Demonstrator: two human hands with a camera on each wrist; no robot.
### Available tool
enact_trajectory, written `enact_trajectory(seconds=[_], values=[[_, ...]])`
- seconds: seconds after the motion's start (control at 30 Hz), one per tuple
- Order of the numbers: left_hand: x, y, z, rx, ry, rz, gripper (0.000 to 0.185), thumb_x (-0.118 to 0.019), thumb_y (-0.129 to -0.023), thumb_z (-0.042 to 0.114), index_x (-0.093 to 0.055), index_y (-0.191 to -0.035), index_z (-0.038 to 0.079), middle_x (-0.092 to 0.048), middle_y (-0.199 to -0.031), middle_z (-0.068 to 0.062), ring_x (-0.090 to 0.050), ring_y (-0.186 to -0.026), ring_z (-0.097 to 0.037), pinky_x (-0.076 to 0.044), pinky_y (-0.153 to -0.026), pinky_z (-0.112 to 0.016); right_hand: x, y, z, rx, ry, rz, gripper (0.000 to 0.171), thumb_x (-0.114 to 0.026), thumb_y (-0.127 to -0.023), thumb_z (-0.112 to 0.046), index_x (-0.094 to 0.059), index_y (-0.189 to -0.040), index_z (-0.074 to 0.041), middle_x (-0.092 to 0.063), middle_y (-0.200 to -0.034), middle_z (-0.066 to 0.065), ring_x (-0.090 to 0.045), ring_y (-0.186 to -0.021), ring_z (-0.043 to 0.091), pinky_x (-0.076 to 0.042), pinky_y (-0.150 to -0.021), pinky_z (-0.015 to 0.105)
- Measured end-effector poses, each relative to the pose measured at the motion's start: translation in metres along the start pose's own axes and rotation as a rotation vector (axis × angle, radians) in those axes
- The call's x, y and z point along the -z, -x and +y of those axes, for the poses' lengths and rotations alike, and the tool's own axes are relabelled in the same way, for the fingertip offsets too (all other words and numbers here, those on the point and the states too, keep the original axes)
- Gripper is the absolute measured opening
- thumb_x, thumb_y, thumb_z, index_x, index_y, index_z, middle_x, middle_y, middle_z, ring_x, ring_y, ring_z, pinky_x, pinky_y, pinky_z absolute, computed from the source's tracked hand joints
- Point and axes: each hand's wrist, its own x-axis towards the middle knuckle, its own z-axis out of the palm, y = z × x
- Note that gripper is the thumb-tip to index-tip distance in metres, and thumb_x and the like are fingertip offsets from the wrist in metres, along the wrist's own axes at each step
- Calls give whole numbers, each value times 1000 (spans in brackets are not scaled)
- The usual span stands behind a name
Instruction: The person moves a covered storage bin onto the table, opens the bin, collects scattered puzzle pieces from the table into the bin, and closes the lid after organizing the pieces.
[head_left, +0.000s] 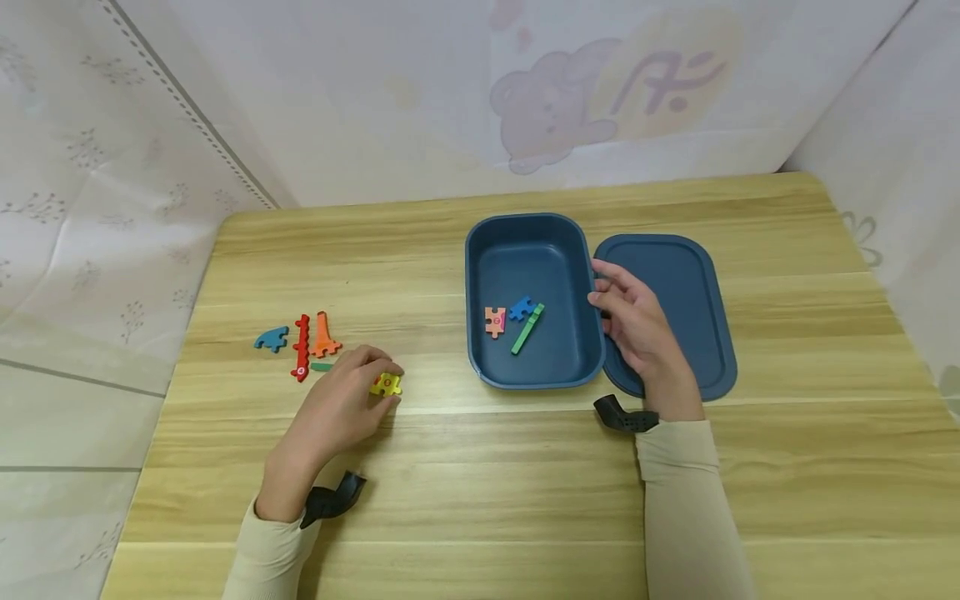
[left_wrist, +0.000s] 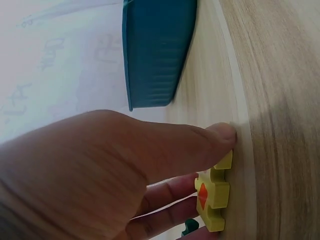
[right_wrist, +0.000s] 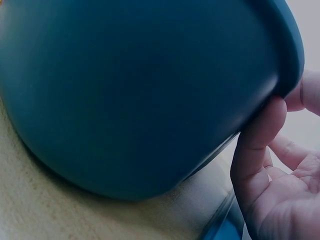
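Observation:
My left hand (head_left: pixel 347 398) is low over the left part of the table, its thumb and fingers pinching the edges of a yellow puzzle piece (head_left: pixel 387 384). In the left wrist view the yellow piece stands close to the wood, its red mark showing and one end covered by the thumb. A green piece (head_left: pixel 322 367) lies partly hidden behind that hand. At the right wall of a dark blue box (head_left: pixel 474 275), my right hand (head_left: pixel 637 321) holds the rim with thumb and fingers. Inside the box lie an orange piece (head_left: pixel 494 322), a blue piece (head_left: pixel 522 308) and a long green piece (head_left: pixel 528 329).
Left of the left hand lie a red piece (head_left: pixel 301 348), an orange-red piece (head_left: pixel 324 337) and a blue-teal piece (head_left: pixel 272 339). A dark blue lid (head_left: pixel 675 283) lies flat against the box's right side, partly under the right hand. A printed curtain (head_left: pixel 375 100) hangs behind the table.

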Motion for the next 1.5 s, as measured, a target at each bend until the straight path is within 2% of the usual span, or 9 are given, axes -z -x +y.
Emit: enact_trajectory(seconds=[0.17, 0.5, 0.83, 1.03, 1.3, 1.5], values=[[2, 1, 1, -1, -4, -11, 32, -86, -89, 13, -76, -119, 8, -68, -129, -10, -63, -123, -32, -57, -103, -50, 0, 0, 0, -5, 18, 7, 62, -57, -107, -5, -32, -164, -5, -55, -108, -3, -61, -84, 6, -56, -65, 21], [5, -1, 2, 8, 17, 6, 29, -84, -89, 10, -77, -117, 8, -68, -126, -9, -64, -120, -31, -59, -98, -48, 1, 1, 0, -13, 45, 10, 61, -55, -107, -5, -32, -165, -7, -56, -109, -6, -59, -87, 5, -55, -67, 20], [23, -13, 7, -42, 0, 48, 33, -83, -89, 8, -75, -120, 6, -67, -129, -11, -67, -117, -32, -61, -91, -47, 2, 1, 1, -17, 45, 5, 63, -57, -108, -7, -31, -165, -7, -54, -109, -4, -59, -87, 6, -56, -68, 20], [40, -23, 13, -70, 20, 68, 32, -80, -91, 8, -74, -123, 8, -66, -132, -10, -67, -116, -31, -60, -87, -45, 1, 0, 0, -10, 56, 5, 62, -55, -108, -7, -31, -165, -7, -53, -109, -4, -57, -88, 6, -54, -66, 19], [66, -51, 30, -118, 106, 121, 33, -79, -93, 11, -72, -126, 8, -65, -134, -9, -65, -118, -30, -55, -98, -48, 4, 3, -4, -11, 76, 25, 63, -53, -108, -6, -29, -166, -6, -51, -110, -4, -55, -88, 6, -54, -65, 20], [75, -65, 41, -64, 175, 112, 34, -78, -95, 14, -71, -127, 11, -63, -138, -8, -63, -116, -32, -54, -98, -50, 1, 3, -5, -33, 83, 19, 62, -52, -108, -5, -30, -166, -5, -53, -110, -6, -54, -88, 5, -54, -67, 18]])
